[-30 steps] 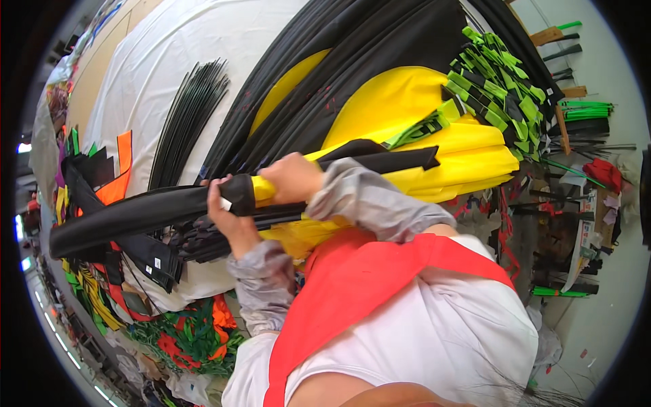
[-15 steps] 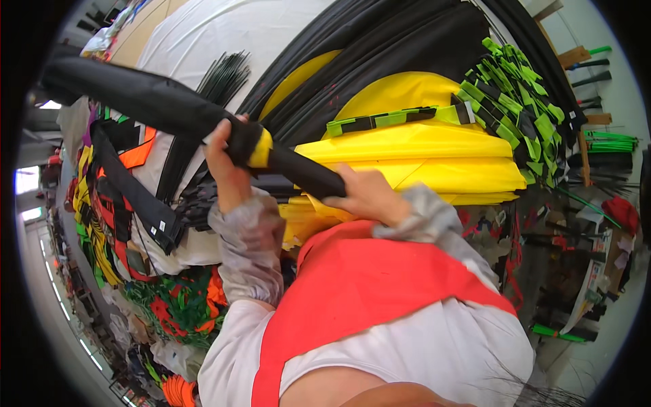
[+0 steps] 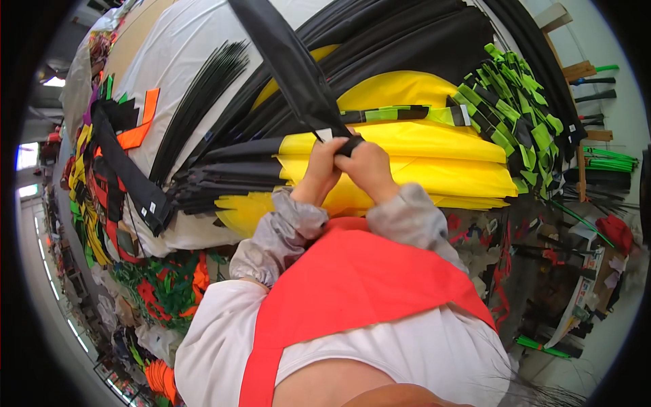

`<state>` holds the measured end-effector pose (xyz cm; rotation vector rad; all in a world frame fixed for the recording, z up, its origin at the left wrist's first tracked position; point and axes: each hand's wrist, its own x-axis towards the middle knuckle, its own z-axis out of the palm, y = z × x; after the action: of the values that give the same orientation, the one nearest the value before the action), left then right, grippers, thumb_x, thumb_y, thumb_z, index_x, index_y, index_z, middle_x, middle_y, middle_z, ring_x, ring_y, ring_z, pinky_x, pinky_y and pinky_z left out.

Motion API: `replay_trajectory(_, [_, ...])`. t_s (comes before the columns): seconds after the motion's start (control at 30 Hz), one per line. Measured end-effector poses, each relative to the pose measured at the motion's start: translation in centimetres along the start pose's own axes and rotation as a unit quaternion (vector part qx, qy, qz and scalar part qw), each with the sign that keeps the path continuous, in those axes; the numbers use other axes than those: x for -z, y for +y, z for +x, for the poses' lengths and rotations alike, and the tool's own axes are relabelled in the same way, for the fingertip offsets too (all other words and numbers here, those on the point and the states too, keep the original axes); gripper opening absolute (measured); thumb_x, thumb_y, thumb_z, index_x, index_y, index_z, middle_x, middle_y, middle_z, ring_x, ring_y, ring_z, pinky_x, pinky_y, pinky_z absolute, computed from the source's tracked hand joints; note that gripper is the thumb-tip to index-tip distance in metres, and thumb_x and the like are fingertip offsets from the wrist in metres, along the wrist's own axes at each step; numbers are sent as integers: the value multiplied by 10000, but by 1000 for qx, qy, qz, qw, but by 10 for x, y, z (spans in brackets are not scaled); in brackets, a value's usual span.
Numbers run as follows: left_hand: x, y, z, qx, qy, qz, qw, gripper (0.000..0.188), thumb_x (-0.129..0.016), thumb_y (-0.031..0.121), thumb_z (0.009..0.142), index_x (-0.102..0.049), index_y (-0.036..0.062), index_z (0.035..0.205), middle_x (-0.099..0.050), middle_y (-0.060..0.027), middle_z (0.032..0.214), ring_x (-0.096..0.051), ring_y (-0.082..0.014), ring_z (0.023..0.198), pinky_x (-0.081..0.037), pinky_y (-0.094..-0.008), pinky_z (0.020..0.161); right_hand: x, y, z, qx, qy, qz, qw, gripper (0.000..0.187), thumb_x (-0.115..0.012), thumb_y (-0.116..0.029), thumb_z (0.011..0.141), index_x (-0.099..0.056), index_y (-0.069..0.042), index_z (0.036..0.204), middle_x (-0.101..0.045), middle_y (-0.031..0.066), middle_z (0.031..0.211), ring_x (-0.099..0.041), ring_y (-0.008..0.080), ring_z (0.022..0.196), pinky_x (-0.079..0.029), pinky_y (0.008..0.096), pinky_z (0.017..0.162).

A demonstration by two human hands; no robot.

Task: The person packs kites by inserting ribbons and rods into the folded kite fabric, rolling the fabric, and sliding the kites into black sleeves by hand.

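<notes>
White sheeting (image 3: 152, 64) lies left of our yellow fabric stack (image 3: 434, 163); green-and-black strips (image 3: 519, 112) lie heaped to its right. From above that stack, a long black fabric piece (image 3: 293, 68) reaches beyond it, near end clenched in our left hand (image 3: 321, 166) and right hand (image 3: 369, 168).

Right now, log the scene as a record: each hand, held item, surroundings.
left hand: closed on the near end of the long black roll
right hand: closed on the same end, beside the left
held item: slants away and leftward, out past the upper edge; white tag near the left hand
beyond hands: stacked yellow cloth, one green-and-black strip lying across it
right: pile of green-and-black strips
left: thin black pieces on a white sheet
</notes>
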<state>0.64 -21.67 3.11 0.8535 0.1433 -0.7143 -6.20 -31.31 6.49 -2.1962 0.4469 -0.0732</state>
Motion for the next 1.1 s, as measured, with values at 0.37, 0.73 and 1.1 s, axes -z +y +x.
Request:
replay_trajectory(0.37, [37,-1,0,250,-16,55,967,295,-642,274,917,-652,-3,1017,-701,-131,945,-678,-246,833,-554,-361,795,-20,48,-56,-98,-98,273,952,163,-606,-125,941,-564,32,951,-667,144,751,-679,213,680,-528,321,622])
replay_trajectory(0.73, [35,-24,-40,210,78,11,975,317,-581,260,949,-607,-12,1109,-680,-119,1041,-674,-230,916,-555,-377,896,-26,49,-22,48,74,-90,992,203,-679,-245,805,-665,-43,798,-641,169,661,-639,367,607,-511,450,582])
replay_trajectory(1.1, [78,-32,-33,224,92,126,962,267,-598,85,909,-597,15,1167,-698,-119,1076,-710,-240,953,-590,-330,814,-11,117,-28,157,-41,64,985,336,-817,-85,672,-662,-42,966,-606,192,1312,-594,340,1192,-522,365,892])
